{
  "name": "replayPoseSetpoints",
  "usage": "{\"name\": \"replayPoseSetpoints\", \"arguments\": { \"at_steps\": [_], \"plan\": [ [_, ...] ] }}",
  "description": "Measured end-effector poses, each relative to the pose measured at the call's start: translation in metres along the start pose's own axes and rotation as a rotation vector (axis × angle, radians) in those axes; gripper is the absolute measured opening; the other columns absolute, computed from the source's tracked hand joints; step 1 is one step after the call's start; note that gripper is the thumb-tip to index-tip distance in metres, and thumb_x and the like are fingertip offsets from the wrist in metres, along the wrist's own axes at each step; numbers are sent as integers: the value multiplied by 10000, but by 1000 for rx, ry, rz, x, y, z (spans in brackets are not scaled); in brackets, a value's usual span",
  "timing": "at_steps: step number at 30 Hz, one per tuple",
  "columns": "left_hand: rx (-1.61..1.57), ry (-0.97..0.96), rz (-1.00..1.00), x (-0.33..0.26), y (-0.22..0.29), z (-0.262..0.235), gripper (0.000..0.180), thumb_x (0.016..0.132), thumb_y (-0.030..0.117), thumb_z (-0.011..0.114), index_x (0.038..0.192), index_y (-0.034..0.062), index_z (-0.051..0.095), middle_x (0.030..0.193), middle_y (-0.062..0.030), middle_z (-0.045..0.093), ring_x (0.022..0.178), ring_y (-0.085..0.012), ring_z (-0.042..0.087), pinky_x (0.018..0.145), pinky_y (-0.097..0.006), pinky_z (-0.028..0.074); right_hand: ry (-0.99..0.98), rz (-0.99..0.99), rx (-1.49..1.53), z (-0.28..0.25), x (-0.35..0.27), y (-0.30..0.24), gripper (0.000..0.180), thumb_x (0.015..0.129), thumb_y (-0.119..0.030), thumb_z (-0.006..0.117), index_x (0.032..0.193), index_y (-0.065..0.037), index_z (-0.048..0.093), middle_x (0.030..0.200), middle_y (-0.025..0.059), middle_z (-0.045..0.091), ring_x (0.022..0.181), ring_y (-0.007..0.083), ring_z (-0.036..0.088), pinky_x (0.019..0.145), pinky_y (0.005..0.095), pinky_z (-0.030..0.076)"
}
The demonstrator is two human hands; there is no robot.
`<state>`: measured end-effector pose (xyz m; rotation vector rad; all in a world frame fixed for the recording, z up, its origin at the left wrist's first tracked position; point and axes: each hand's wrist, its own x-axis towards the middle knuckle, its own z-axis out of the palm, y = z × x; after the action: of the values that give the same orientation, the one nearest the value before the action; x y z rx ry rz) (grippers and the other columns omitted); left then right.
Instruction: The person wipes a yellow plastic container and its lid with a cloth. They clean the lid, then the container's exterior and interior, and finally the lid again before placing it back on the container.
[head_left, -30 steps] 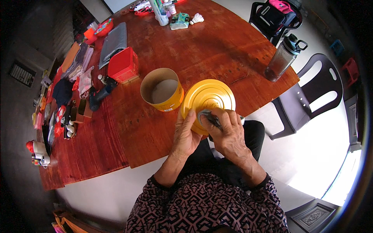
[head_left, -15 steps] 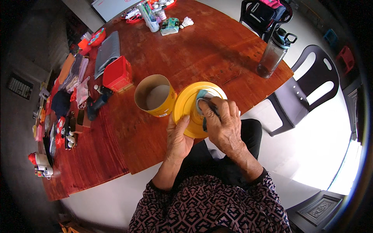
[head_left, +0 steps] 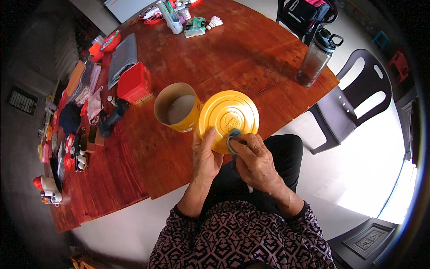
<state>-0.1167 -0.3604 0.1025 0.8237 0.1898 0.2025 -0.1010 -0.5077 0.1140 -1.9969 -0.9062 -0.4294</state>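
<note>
A round yellow lid [head_left: 228, 112] with raised rings is tilted toward me above the table's near edge. My left hand [head_left: 206, 154] grips its lower left rim, thumb on the face. Bunched in my right hand [head_left: 257, 161] is a grey-blue cloth [head_left: 233, 139], which meets the lid's lower right rim. Just left of the lid stands a yellow canister [head_left: 178, 107], uncovered on top and pale inside.
On the reddish wooden table [head_left: 251, 49] are a red container [head_left: 135, 84] at left and a water bottle [head_left: 316, 58] at right. A shuttlecock [head_left: 215, 22] lies far back. Clothes and small items crowd the left side. A dark chair [head_left: 358, 98] stands at right.
My right hand has slid the cloth from the lid's middle down to its lower right rim, uncovering the centre. The lid has tilted slightly and shifted a little.
</note>
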Motion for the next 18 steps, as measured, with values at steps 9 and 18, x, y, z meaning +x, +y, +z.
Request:
{"name": "replayPoseSetpoints", "arguments": {
  "at_steps": [9, 18],
  "plan": [
    [-23, -132, 53, -4, -2, 14, 404, 987, 138, 492, 1383, 144, 412, 1328, -84, 514, 1185, -209, 541, 986, -381, 498, 175, -17, -195, -6, 33, 7, 459, 705, 25, 668, 1160, -28, 645, 1089, 140, 562, 890, 281, 546, 755, 361, 515],
    [-32, -224, -12, -4, 2, 17, 461, 984, 143, 496, 1424, 106, 363, 1362, -102, 481, 1256, -227, 491, 1050, -418, 445, 569, 201, 202, -13, 38, 7, 418, 782, 119, 589, 1176, -17, 567, 1099, 177, 506, 948, 287, 573, 779, 341, 512]
  ]
}}
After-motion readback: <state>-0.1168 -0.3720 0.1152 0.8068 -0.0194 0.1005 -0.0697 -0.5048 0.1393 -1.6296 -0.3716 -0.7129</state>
